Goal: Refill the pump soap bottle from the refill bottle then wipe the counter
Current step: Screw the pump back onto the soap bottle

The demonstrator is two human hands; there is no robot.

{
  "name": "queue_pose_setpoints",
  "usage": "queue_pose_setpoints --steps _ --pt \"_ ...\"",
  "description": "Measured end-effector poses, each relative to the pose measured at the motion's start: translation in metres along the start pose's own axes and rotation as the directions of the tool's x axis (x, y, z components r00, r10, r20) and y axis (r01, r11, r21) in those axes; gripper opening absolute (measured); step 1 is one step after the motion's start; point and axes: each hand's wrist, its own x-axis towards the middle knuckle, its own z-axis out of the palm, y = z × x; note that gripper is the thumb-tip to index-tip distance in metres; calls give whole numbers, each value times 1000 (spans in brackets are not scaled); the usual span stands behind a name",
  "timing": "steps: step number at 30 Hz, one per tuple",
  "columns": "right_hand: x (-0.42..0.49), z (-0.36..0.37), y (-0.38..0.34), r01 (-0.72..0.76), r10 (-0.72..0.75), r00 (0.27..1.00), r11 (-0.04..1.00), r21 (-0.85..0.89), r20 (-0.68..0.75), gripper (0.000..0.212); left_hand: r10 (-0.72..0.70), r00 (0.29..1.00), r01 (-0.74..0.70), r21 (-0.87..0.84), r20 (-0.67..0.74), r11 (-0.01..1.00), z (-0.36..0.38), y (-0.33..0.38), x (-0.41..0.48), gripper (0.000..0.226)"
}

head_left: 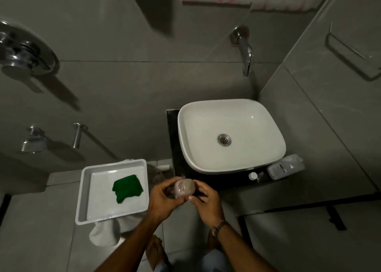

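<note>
I hold a small clear pump soap bottle [184,189] in front of the counter, tipped on its side with its round base toward me. My left hand [165,197] wraps its left side and my right hand [206,199] grips its right side; the pump end is hidden by my fingers. The grey refill bottle [285,167] lies on its side on the dark counter [218,183] to the right of the basin, with a small white cap [252,176] at its left end. A folded green cloth [127,188] lies in a white tray [82,199] to the left.
A white basin [231,135] fills most of the counter, with a wall spout [245,51] above it. The tray rests on a white stool. Chrome shower valves and taps [33,140] stick out from the left wall. My bare feet stand on the tiled floor below.
</note>
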Motion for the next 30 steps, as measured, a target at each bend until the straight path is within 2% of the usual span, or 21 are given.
queue_pose_setpoints --steps 13,30 --pt "36 4 27 -93 91 993 995 -34 -71 57 -81 996 79 -37 -41 996 23 -43 31 63" --pt "48 6 28 -145 145 986 989 -1 -80 54 -129 990 134 81 -59 988 26 -54 43 77"
